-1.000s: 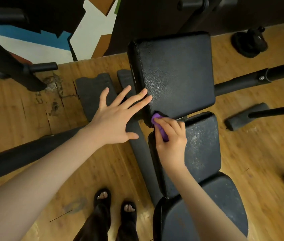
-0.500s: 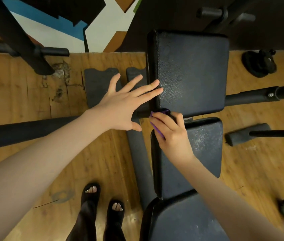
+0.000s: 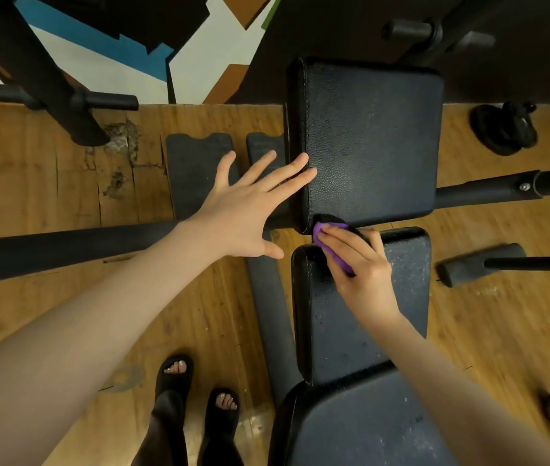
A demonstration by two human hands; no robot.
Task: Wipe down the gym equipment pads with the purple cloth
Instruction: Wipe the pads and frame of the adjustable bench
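My right hand (image 3: 359,264) pinches the purple cloth (image 3: 329,238) at the top pad (image 3: 367,142) corner; left hand (image 3: 243,213) is spread wide. The cloth could snag in the gap.

We see three pads in a row: the far pad (image 3: 367,139), the middle pad (image 3: 401,297) behind it toward us, and the near pad (image 3: 361,425) closest. The cloth (image 3: 325,238) lies at the gap between far and middle pads, under our right hand (image 3: 357,267). Our left hand (image 3: 250,210) reaches the far pad's left edge. Two floor mats (image 3: 196,173) lie left of it.
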